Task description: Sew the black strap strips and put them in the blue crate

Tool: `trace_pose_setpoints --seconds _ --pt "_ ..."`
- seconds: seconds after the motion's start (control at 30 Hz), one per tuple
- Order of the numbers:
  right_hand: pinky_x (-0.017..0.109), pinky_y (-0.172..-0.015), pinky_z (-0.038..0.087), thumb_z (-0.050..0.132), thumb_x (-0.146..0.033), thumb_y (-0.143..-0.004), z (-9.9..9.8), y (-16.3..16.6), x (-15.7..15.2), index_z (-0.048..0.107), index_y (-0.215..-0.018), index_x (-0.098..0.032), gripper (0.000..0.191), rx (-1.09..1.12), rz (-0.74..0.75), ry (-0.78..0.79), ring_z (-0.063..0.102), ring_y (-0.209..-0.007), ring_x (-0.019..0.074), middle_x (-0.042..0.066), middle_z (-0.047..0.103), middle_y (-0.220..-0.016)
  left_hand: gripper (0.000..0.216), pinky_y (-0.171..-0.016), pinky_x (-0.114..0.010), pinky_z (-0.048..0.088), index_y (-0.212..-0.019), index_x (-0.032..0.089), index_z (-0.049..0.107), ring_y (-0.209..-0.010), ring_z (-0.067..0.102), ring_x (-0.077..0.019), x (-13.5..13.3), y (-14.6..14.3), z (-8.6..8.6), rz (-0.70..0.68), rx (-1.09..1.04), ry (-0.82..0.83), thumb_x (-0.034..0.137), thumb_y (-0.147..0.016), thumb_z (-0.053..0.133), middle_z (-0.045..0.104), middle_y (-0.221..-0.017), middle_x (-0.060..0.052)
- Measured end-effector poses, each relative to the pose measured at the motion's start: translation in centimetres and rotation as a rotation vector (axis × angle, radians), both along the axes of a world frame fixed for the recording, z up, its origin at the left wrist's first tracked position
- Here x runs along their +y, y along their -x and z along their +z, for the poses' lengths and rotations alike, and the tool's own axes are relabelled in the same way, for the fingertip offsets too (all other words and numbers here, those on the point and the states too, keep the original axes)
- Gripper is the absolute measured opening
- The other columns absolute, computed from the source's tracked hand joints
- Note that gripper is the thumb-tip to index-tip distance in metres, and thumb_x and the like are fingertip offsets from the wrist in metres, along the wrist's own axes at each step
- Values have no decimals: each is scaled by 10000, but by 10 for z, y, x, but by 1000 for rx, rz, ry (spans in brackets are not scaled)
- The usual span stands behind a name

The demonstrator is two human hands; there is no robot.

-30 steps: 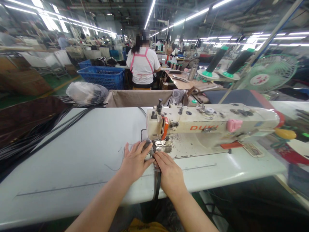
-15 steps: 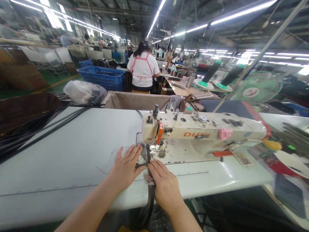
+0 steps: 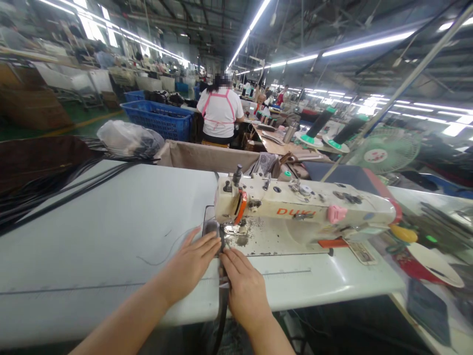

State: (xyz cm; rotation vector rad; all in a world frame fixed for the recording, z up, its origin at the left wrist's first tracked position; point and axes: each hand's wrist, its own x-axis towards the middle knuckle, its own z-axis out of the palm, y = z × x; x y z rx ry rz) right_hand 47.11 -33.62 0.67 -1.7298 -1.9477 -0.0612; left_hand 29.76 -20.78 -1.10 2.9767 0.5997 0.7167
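Observation:
A cream sewing machine (image 3: 303,207) stands on a white worktable (image 3: 92,246). A narrow dark strap (image 3: 222,296) runs from under the machine's needle foot toward me and hangs over the table's front edge. My left hand (image 3: 190,264) lies flat on the table with fingers stretched out, pressing the strap's left side just before the foot. My right hand (image 3: 242,283) lies flat on the strap's right side, fingers extended toward the needle.
A pile of black straps (image 3: 48,192) lies at the table's left. Behind are a plastic bag (image 3: 127,138), a blue crate (image 3: 158,118) and a person in a white shirt (image 3: 219,113). Thread cones (image 3: 321,123) and a fan (image 3: 384,150) stand at the right.
The view has tilted up and shifted right, so machine and hands sit lower and more to the left. Both hands stay flat by the needle, with the strap fed slightly farther in.

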Motion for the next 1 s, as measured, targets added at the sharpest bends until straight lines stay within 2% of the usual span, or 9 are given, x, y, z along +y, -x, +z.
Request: trace_pose_setpoints --seconds 0.13,0.23,0.37,0.47,0.57,0.67,0.77,0.9,1.0 --pt "405 -1107 559 464 37 -713 10 -10 -3 716 -1251 -183 634 90 7 -143 654 -1244 240 80 761 -1228 479 -1323 -445 159 -1481 227 563 -1469 489 -181 4 2 -7 -47 -3 -34 137 -1024 453 635 -1498 -38" --pt "417 -1023 590 465 19 -818 41 -31 -4 705 -1229 -217 532 93 -78 -372 684 -1153 238 89 759 -1147 495 -1323 -435 142 -1470 240 576 -1450 511 -175 6 3 -14 -58 -37 -61 111 -1009 453 643 -1490 -22" --pt "430 -1020 561 549 -127 -965 104 -75 4 699 -1259 -214 341 -92 -310 -601 688 -1137 258 125 738 -1193 485 -1324 -415 107 -1430 249 613 -1416 547 -161 7 2 -18 -48 -81 -66 93 -1011 425 660 -1468 -6" --pt "432 -1110 496 553 -268 -1022 145 -107 19 666 -1350 -192 356 -277 -422 -553 648 -1257 275 127 702 -1348 491 -1319 -412 139 -1443 239 599 -1424 542 -160 8 2 -18 -47 -54 -79 89 -1008 428 655 -1475 -2" --pt "408 -1105 493 546 -360 -1039 170 -133 39 696 -1315 -173 365 -394 -381 -400 648 -1252 271 109 730 -1318 504 -1288 -432 251 -1470 225 572 -1427 544 -177 9 2 -17 -49 -2 -97 94 -1002 439 632 -1502 -20" --pt "396 -1079 496 538 -406 -1046 181 -149 55 738 -1219 -165 358 -459 -313 -263 657 -1225 267 104 759 -1254 494 -1246 -441 347 -1482 235 564 -1423 552 -193 10 2 -17 -47 16 -88 131 -1013 448 614 -1520 -34" --pt "377 -962 529 534 -427 -1044 186 -156 61 769 -1086 -186 339 -482 -362 -222 691 -1116 268 99 785 -1126 478 -1227 -436 385 -1462 243 585 -1409 566 -189 9 1 -16 -30 6 -66 136 -1024 430 623 -1510 -35" --pt "374 -958 511 546 -438 -1036 184 -146 47 739 -1189 -171 363 -492 -420 -430 661 -1153 284 134 745 -1181 453 -1238 -438 378 -1452 222 593 -1417 558 -194 5 -1 -11 -22 10 -42 159 -1031 439 629 -1503 -41" --pt "362 -929 502 543 -359 -1042 168 -121 26 728 -1153 -188 276 -417 -416 -574 664 -1069 259 122 729 -1148 422 -1237 -441 382 -1440 197 604 -1417 559 -211 3 -2 -8 -22 21 -45 220 -1052 442 638 -1491 -54"
